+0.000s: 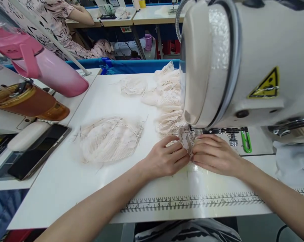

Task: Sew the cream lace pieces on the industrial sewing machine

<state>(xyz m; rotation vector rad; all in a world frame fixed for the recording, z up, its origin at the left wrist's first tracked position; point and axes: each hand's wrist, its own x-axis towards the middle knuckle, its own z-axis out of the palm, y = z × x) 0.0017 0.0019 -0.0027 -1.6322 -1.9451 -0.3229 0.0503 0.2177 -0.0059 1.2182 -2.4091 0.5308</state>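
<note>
In the head view, cream lace fabric lies gathered in ruffles on the left side of the sewing machine. Its near end runs to the machine's needle area, where a lace strip shows between my hands. My left hand pinches the lace from the left, fingers curled. From the right, my right hand has its fingers pressed together on the same edge. Both sets of fingertips almost meet just in front of the presser foot. The needle itself is hidden behind the machine head.
A loose cream lace piece with stray threads lies left on the white table. Further left are a phone, an amber cup and a pink tumbler. A printed ruler runs along the front. Another person sits beyond.
</note>
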